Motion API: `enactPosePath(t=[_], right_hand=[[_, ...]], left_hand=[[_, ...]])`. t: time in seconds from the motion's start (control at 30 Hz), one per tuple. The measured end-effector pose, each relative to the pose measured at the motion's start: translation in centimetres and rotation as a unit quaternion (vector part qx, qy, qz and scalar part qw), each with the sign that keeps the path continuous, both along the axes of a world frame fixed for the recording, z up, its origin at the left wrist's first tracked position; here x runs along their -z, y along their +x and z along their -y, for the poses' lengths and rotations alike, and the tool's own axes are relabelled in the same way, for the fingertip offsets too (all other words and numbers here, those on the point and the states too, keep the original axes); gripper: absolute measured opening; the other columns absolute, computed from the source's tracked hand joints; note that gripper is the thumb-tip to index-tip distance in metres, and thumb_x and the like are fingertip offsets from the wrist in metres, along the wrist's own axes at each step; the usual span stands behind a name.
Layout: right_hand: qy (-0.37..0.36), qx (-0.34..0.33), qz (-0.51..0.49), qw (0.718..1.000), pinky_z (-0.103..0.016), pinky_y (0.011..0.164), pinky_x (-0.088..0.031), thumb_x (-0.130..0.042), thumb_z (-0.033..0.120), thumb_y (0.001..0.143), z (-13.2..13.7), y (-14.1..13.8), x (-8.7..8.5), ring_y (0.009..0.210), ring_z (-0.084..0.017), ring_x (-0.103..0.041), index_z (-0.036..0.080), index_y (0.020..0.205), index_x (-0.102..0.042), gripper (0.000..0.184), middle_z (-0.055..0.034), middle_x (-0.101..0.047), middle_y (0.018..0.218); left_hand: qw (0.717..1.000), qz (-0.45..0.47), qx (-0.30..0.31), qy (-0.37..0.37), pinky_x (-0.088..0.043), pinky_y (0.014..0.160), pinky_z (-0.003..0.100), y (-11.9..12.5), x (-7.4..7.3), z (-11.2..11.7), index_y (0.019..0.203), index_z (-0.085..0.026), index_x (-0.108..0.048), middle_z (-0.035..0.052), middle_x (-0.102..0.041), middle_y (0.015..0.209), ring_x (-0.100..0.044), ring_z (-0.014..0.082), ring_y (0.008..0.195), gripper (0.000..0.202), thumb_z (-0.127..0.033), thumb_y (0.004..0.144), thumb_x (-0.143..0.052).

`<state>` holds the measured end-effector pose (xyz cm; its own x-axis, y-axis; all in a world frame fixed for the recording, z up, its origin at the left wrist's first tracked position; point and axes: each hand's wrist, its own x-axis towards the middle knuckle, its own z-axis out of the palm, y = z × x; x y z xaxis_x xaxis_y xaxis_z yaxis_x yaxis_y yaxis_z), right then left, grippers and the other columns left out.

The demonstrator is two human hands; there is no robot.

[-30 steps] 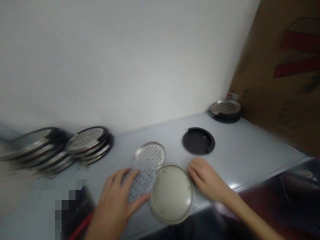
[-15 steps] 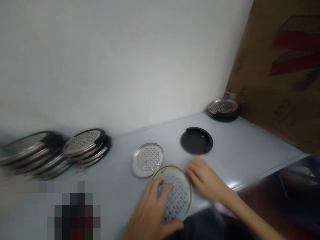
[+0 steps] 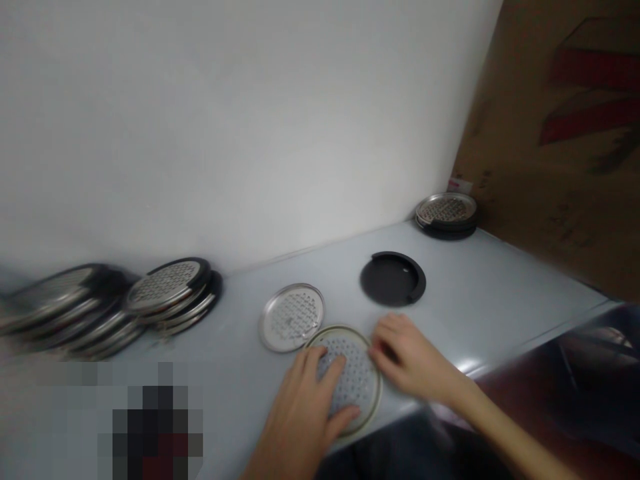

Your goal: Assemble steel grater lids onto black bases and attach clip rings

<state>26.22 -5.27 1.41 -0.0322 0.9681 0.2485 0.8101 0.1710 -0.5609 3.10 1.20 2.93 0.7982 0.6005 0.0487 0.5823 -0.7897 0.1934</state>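
A round grater plate with a pale, cream-coloured rim [image 3: 370,413] lies near the table's front edge. Across its left side rests my left hand [image 3: 313,410], fingers and thumb spread over the perforated face. My right hand [image 3: 407,357] is curled closed at the plate's right rim; whatever is between its fingertips, if anything, is hidden. Just behind, a bare metal grater disc [image 3: 293,319] lies flat, close against the plate's far edge. Farther back is a round black holder [image 3: 393,280] with a raised lip along part of its rim.
Stacks of graters with black holders stand against the wall at left, one large stack [image 3: 65,310] and a smaller one [image 3: 173,290]. Another short stack [image 3: 447,217] sits in the far right corner, beside a cardboard box [image 3: 545,200]. A pixelated patch covers the lower left.
My left thumb and fingers have lifted and shifted slightly upward on the plate. My right hand has curled more and moved a little left, against the rim.
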Motion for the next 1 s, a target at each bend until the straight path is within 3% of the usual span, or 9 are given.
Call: enactPosePath(t=[0.1, 0.23, 0.4, 0.57, 0.73, 0.87, 1.0], right_hand=[[-0.001, 0.001, -0.002, 1.000, -0.036, 0.078, -0.036, -0.054, 0.018, 0.094, 0.1, 0.0, 0.0, 0.081, -0.021, -0.051, 0.020, 0.076, -0.053, 0.018, -0.0024, -0.058, 0.080], [-0.002, 0.001, -0.001, 1.000, -0.036, 0.078, -0.036, -0.052, 0.018, 0.095, 0.1, 0.0, -0.1, 0.081, -0.021, -0.051, 0.020, 0.076, -0.053, 0.019, -0.0027, -0.058, 0.080], [0.000, -0.004, -0.003, 1.000, -0.037, 0.077, -0.037, -0.052, 0.019, 0.095, 0.0, 0.1, 0.0, 0.080, -0.021, -0.051, 0.021, 0.076, -0.053, 0.020, -0.0032, -0.058, 0.080], [0.000, -0.005, -0.009, 1.000, -0.037, 0.077, -0.036, -0.051, 0.018, 0.095, 0.1, 0.1, 0.2, 0.080, -0.021, -0.052, 0.021, 0.075, -0.052, 0.020, -0.0027, -0.058, 0.079], [-0.004, 0.001, -0.014, 1.000, -0.037, 0.078, -0.036, -0.051, 0.019, 0.096, 0.0, 0.1, 0.4, 0.081, -0.021, -0.052, 0.020, 0.076, -0.052, 0.020, -0.0023, -0.058, 0.080], [-0.006, -0.001, -0.012, 1.000, -0.037, 0.079, -0.035, -0.052, 0.019, 0.096, 0.0, 0.1, 0.4, 0.080, -0.020, -0.052, 0.020, 0.076, -0.053, 0.020, -0.0019, -0.057, 0.079], [-0.002, -0.001, -0.011, 1.000, -0.036, 0.077, -0.035, -0.053, 0.019, 0.096, 0.0, 0.1, 0.4, 0.080, -0.020, -0.052, 0.020, 0.076, -0.053, 0.020, -0.0020, -0.058, 0.080]], left_hand=[[1.000, 0.001, 0.002, -0.002, -0.054, 0.102, 0.050, 0.3, -0.5, -0.2, 0.132, -0.026, -0.065, 0.0136, -0.064, 0.130, -0.061, 0.0323, 0.121, 0.041, -0.022, 0.091, -0.068], [0.999, -0.033, 0.027, -0.002, -0.055, 0.102, 0.042, 0.2, -0.8, -1.3, 0.135, -0.027, -0.063, 0.0116, -0.063, 0.132, -0.062, 0.0261, 0.122, 0.055, 0.002, 0.090, -0.046], [0.999, -0.031, 0.013, -0.008, -0.056, 0.100, 0.041, 0.2, -0.9, -1.8, 0.133, -0.023, -0.061, 0.0110, -0.065, 0.129, -0.064, 0.0256, 0.118, 0.045, -0.005, 0.094, -0.049], [0.999, 0.042, -0.020, -0.017, -0.056, 0.100, 0.042, 0.2, -1.7, -1.7, 0.124, -0.020, -0.063, 0.0104, -0.066, 0.120, -0.066, 0.0262, 0.113, 0.030, -0.014, 0.095, -0.057], [0.990, 0.107, -0.028, -0.083, -0.053, 0.103, 0.043, -2.0, -2.4, -1.9, 0.111, -0.024, -0.067, 0.0073, -0.067, 0.118, -0.064, 0.0246, 0.114, 0.019, -0.017, 0.093, -0.063], [0.988, 0.101, 0.001, -0.117, -0.052, 0.103, 0.041, -3.8, -1.9, -1.7, 0.103, -0.027, -0.069, 0.0050, -0.064, 0.123, -0.062, 0.0244, 0.118, 0.031, -0.008, 0.079, -0.077], [0.990, 0.074, 0.032, -0.118, -0.054, 0.100, 0.037, -3.8, -2.1, -1.8, 0.102, -0.026, -0.069, 0.0043, -0.066, 0.121, -0.063, 0.0235, 0.115, 0.038, -0.005, 0.073, -0.082]])
